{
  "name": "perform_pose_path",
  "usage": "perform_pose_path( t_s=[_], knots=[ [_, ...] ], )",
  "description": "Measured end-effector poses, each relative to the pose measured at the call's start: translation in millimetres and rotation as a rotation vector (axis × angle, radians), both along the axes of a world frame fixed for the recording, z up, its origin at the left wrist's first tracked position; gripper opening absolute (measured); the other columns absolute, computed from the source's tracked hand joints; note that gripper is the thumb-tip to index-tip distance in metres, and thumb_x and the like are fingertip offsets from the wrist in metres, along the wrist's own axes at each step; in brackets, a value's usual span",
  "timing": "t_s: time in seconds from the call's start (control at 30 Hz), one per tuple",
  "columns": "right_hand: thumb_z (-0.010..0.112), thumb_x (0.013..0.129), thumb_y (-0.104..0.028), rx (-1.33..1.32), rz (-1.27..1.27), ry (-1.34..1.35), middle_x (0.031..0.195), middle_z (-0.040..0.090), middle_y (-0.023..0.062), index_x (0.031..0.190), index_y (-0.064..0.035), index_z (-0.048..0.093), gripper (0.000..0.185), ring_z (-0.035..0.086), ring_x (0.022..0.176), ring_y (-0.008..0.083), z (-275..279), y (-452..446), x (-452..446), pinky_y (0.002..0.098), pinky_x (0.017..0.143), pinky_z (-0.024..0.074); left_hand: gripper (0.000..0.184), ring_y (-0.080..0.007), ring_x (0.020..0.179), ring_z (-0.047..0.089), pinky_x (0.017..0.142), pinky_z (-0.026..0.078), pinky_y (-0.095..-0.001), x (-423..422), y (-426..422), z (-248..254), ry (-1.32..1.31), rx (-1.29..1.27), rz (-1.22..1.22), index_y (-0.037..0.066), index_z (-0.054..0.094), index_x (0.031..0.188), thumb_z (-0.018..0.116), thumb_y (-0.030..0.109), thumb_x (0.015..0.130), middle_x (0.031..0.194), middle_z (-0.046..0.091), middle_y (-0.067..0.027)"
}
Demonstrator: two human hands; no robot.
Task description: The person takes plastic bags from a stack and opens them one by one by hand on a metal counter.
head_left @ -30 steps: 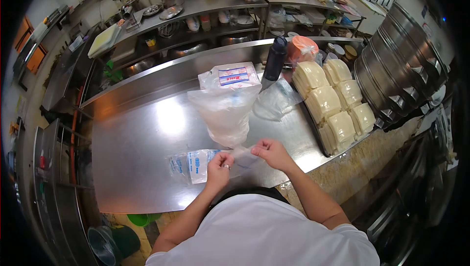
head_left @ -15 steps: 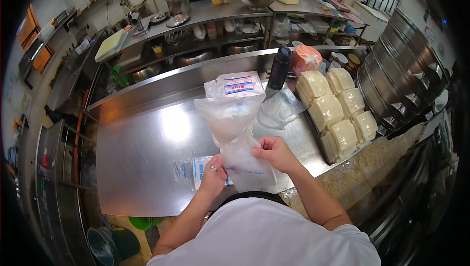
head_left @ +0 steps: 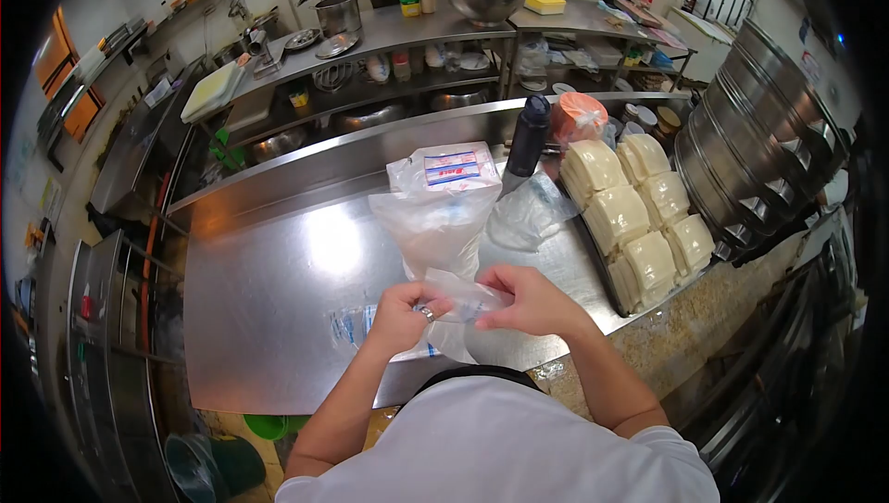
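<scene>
A clear plastic bag (head_left: 437, 225) with pale contents lies on the steel table in front of me, its near end gathered between my hands. My left hand (head_left: 405, 317) pinches the bag's film, a ring showing on one finger. My right hand (head_left: 530, 302) grips the same film on the other side, thumb and fingers closed. Just beyond the bag sits a white package (head_left: 451, 168) with a red and blue label. Under my left hand lies a flat blue-and-white printed plastic packet (head_left: 352, 325), partly hidden.
On the right, a dark tray holds several stacks of wrapped pale square sheets (head_left: 619, 216). Beside them stand tall stacked metal steamers (head_left: 755, 132), a dark bottle (head_left: 529, 135) and a crumpled clear bag (head_left: 531, 213). Two people work at the far counter (head_left: 398, 40).
My hands have come closer together and bunched the bag's near end, which hung flat and spread out before. The filled part stays on the table.
</scene>
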State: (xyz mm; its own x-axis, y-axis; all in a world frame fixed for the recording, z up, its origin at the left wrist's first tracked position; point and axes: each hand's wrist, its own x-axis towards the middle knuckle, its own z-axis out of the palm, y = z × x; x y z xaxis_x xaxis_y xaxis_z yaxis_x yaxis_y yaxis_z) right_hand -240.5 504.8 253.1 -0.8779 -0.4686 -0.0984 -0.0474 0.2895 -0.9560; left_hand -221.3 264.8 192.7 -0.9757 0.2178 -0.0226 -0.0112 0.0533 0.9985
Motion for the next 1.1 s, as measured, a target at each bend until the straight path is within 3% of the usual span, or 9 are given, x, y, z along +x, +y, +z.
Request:
perform_pose_path(
  t_s=[0.07,0.27,0.37,0.47,0.57,0.77,0.87,0.97,1.1],
  knots=[
    [0.086,0.076,-0.014,0.188,0.065,-0.049,0.074,0.061,-0.0019,0.087,0.0001,0.068,0.025,0.051,0.070,0.0065,0.5,16.9,-5.1,0.0264,0.062,0.0429,0.012,-0.0100,0.087,0.063,0.081,0.052,-0.0287,0.3,-6.7,-13.2,0.011,0.059,0.009,-0.001,0.075,0.098,0.075,0.007,0.089,0.091,0.073,-0.0029],
    [0.085,0.079,-0.021,0.150,0.054,-0.107,0.071,0.062,-0.0009,0.088,0.0004,0.072,0.027,0.051,0.067,0.0077,1.4,16.0,-1.4,0.0279,0.061,0.0431,0.011,-0.0106,0.089,0.063,0.081,0.051,-0.0275,12.2,11.7,20.7,-0.041,0.064,-0.059,-0.002,0.074,0.098,0.073,0.007,0.092,0.095,0.072,-0.0033],
    [0.083,0.082,-0.025,0.153,0.074,-0.031,0.071,0.062,-0.0007,0.090,0.0003,0.073,0.028,0.052,0.066,0.0077,8.6,18.3,0.0,0.0276,0.060,0.0429,0.010,-0.0116,0.090,0.063,0.080,0.050,-0.0274,7.8,16.4,6.5,-0.133,0.089,0.067,-0.002,0.075,0.096,0.071,0.007,0.092,0.096,0.071,-0.0042],
    [0.081,0.084,-0.028,0.159,0.056,-0.096,0.073,0.064,0.0000,0.093,0.0004,0.074,0.030,0.052,0.068,0.0068,14.1,37.0,-2.3,0.0262,0.061,0.0436,0.011,-0.0124,0.087,0.064,0.082,0.051,-0.0280,4.1,6.2,-7.9,0.159,0.075,0.118,-0.001,0.074,0.099,0.072,0.008,0.093,0.095,0.072,-0.0055],
    [0.078,0.088,-0.024,0.178,-0.011,-0.173,0.075,0.066,0.0001,0.096,0.0011,0.074,0.027,0.054,0.070,0.0065,18.4,45.3,-1.6,0.0253,0.063,0.0448,0.011,-0.0122,0.083,0.063,0.079,0.050,-0.0270,9.1,-0.6,-3.8,0.106,-0.007,0.175,-0.001,0.073,0.100,0.072,0.009,0.094,0.091,0.071,-0.0056],
    [0.070,0.095,-0.017,-0.156,-0.221,-0.013,0.075,0.065,-0.0018,0.097,0.0015,0.075,0.019,0.054,0.071,0.0051,-16.6,25.2,6.1,0.0245,0.064,0.0458,0.008,-0.0090,0.083,0.060,0.076,0.048,-0.0252,12.3,13.7,3.0,0.095,0.137,0.279,0.001,0.066,0.095,0.072,0.006,0.093,0.087,0.068,-0.0016],
    [0.068,0.096,-0.013,-0.098,-0.259,0.017,0.076,0.066,-0.0015,0.098,0.0024,0.075,0.017,0.054,0.071,0.0053,-18.0,19.5,8.0,0.0240,0.064,0.0454,0.012,-0.0074,0.079,0.057,0.073,0.046,-0.0234,11.3,17.2,1.1,0.004,0.169,0.288,0.002,0.063,0.089,0.070,0.009,0.095,0.085,0.065,0.0013],
    [0.066,0.097,-0.011,0.232,-0.257,0.137,0.076,0.065,-0.0013,0.094,0.0035,0.073,0.016,0.053,0.069,0.0064,-16.9,17.5,7.9,0.0242,0.062,0.0429,0.013,-0.0070,0.078,0.054,0.073,0.044,-0.0230,11.0,6.3,-12.8,-0.052,0.197,0.170,0.002,0.064,0.092,0.066,0.013,0.098,0.084,0.062,0.0024],
    [0.064,0.099,-0.016,-0.102,-0.430,0.326,0.065,0.055,-0.0031,0.080,0.0017,0.067,0.027,0.046,0.062,0.0067,-17.6,-0.6,9.6,0.0255,0.056,0.0379,0.016,-0.0070,0.082,0.052,0.076,0.042,-0.0232,13.6,6.2,-8.4,0.054,0.215,0.120,0.002,0.066,0.090,0.063,0.015,0.100,0.088,0.061,0.0015]
  ],
)
